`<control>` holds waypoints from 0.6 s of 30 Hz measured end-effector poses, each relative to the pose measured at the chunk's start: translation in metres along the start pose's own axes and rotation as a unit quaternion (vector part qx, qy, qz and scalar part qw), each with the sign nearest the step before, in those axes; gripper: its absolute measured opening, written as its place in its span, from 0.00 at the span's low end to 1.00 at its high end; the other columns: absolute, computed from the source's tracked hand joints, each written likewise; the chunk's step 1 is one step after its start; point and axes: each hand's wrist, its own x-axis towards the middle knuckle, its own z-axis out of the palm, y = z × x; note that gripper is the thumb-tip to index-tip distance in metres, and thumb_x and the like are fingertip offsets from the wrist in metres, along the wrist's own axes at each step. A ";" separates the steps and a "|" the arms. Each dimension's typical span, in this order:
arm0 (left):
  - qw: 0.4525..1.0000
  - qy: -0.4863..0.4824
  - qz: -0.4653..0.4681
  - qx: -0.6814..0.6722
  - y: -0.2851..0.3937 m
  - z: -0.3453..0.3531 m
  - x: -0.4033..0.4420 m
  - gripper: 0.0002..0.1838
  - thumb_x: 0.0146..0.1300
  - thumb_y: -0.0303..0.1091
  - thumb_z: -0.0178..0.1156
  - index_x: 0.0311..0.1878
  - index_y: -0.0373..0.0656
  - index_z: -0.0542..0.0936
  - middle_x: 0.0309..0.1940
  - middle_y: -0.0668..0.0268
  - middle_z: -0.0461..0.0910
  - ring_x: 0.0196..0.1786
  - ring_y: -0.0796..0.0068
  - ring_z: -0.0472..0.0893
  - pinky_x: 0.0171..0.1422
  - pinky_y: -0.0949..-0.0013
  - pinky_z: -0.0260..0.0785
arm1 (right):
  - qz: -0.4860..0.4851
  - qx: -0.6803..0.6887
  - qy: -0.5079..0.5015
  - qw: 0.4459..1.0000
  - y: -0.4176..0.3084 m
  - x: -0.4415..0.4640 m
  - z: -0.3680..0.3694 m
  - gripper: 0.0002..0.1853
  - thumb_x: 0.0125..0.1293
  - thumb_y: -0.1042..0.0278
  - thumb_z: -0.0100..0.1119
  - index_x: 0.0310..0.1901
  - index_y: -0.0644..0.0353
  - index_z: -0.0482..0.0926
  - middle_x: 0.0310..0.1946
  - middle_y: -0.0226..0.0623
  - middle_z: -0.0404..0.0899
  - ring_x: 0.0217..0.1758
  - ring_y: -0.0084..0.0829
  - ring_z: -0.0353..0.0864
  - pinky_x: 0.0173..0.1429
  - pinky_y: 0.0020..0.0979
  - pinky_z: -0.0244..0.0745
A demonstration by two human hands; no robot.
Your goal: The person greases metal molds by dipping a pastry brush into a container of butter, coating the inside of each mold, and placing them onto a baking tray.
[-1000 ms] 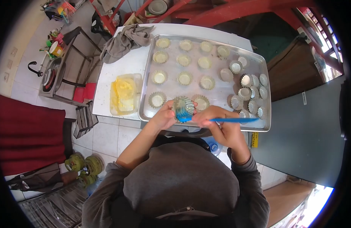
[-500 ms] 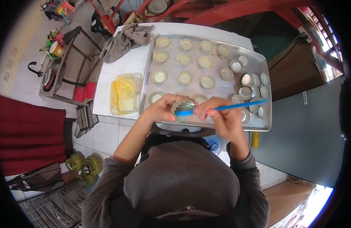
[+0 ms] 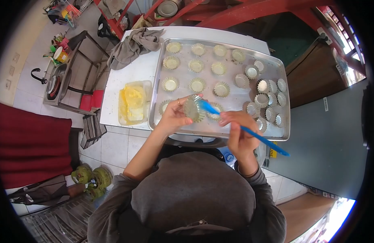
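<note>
My left hand [image 3: 173,117] is closed around a fluted metal tart mould [image 3: 192,110], tilted above the near edge of a large metal tray [image 3: 151,106]. A blue brush [image 3: 266,141] is gripped in my right hand [image 3: 240,131], its head touching the mould's upper right rim. Under and beyond my hands, the tray bears rows of separate fluted moulds [image 3: 197,84] at left and centre. More moulds [image 3: 261,100] are crowded together at its right. Left of the tray, a clear plastic tub [image 3: 147,87] contains a yellow, butter-like spread [image 3: 134,97].
A grey cloth [image 3: 136,44] lies crumpled on the far left corner of the white table [image 3: 112,101]. A sink [image 3: 55,87] is at the left. Green gas cylinders [image 3: 101,177] stand on the floor at lower left, and a grey panel [image 3: 316,137] is at the right.
The brush head has moved from inside the mould's lower part up to its right rim, and the handle now slants down to the right. The mould has been turned in my left hand.
</note>
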 end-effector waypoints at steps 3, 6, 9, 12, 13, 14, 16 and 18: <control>0.998 0.005 0.002 -0.057 -0.007 0.005 -0.003 0.40 0.48 0.40 0.74 0.63 0.33 0.69 0.59 0.55 0.74 0.62 0.65 0.73 0.68 0.60 0.63 | -0.077 -0.021 -0.031 0.996 0.008 0.006 0.006 0.08 0.61 0.85 0.55 0.41 0.67 0.77 0.37 0.45 0.82 0.36 0.39 0.84 0.41 0.34 0.78; 0.995 0.014 -0.002 -0.101 -0.011 0.006 -0.007 0.38 0.50 0.39 0.74 0.62 0.33 0.69 0.58 0.56 0.75 0.62 0.67 0.73 0.68 0.62 0.63 | -0.035 -0.022 -0.005 0.999 0.006 0.009 0.001 0.06 0.60 0.85 0.56 0.39 0.68 0.77 0.35 0.46 0.82 0.39 0.41 0.83 0.44 0.36 0.78; 0.994 0.025 -0.010 -0.102 -0.005 0.018 -0.007 0.42 0.49 0.46 0.73 0.63 0.34 0.68 0.60 0.55 0.73 0.64 0.62 0.72 0.69 0.55 0.61 | 0.008 0.047 -0.031 0.998 -0.002 0.004 0.003 0.05 0.60 0.85 0.56 0.37 0.68 0.78 0.37 0.47 0.82 0.39 0.42 0.83 0.44 0.36 0.78; 0.993 0.026 -0.029 -0.111 -0.009 0.017 -0.009 0.46 0.47 0.47 0.75 0.65 0.34 0.65 0.62 0.54 0.70 0.66 0.59 0.69 0.70 0.51 0.60 | -0.029 -0.003 -0.005 1.000 0.009 0.006 0.008 0.04 0.60 0.84 0.55 0.37 0.69 0.78 0.37 0.47 0.83 0.38 0.40 0.83 0.45 0.36 0.78; 0.992 0.025 -0.034 -0.117 -0.009 0.015 -0.010 0.47 0.46 0.46 0.75 0.66 0.34 0.64 0.63 0.54 0.69 0.66 0.59 0.69 0.71 0.51 0.59 | -0.024 -0.038 0.019 0.999 0.004 0.011 0.002 0.05 0.61 0.84 0.55 0.38 0.69 0.77 0.37 0.47 0.83 0.37 0.38 0.83 0.44 0.35 0.78; 0.994 0.012 -0.028 -0.103 -0.008 0.013 -0.009 0.48 0.45 0.43 0.76 0.66 0.34 0.64 0.63 0.53 0.69 0.67 0.59 0.69 0.71 0.50 0.59 | -0.006 -0.007 0.021 1.000 0.000 0.013 0.000 0.05 0.61 0.84 0.55 0.38 0.68 0.77 0.36 0.46 0.83 0.36 0.37 0.83 0.43 0.34 0.78; 0.997 -0.014 -0.022 -0.074 -0.004 0.012 -0.008 0.50 0.42 0.37 0.78 0.68 0.34 0.62 0.63 0.53 0.69 0.67 0.58 0.68 0.71 0.49 0.59 | 0.035 0.054 0.028 0.998 -0.007 0.011 -0.003 0.04 0.62 0.84 0.54 0.37 0.68 0.77 0.36 0.46 0.82 0.34 0.35 0.83 0.41 0.32 0.77; 0.996 -0.049 -0.028 -0.071 0.000 0.007 -0.005 0.52 0.38 0.32 0.79 0.68 0.35 0.61 0.63 0.51 0.69 0.67 0.57 0.68 0.71 0.50 0.59 | 0.094 0.081 -0.030 0.992 -0.017 0.012 -0.004 0.03 0.64 0.83 0.53 0.35 0.67 0.77 0.34 0.45 0.82 0.31 0.32 0.81 0.38 0.29 0.77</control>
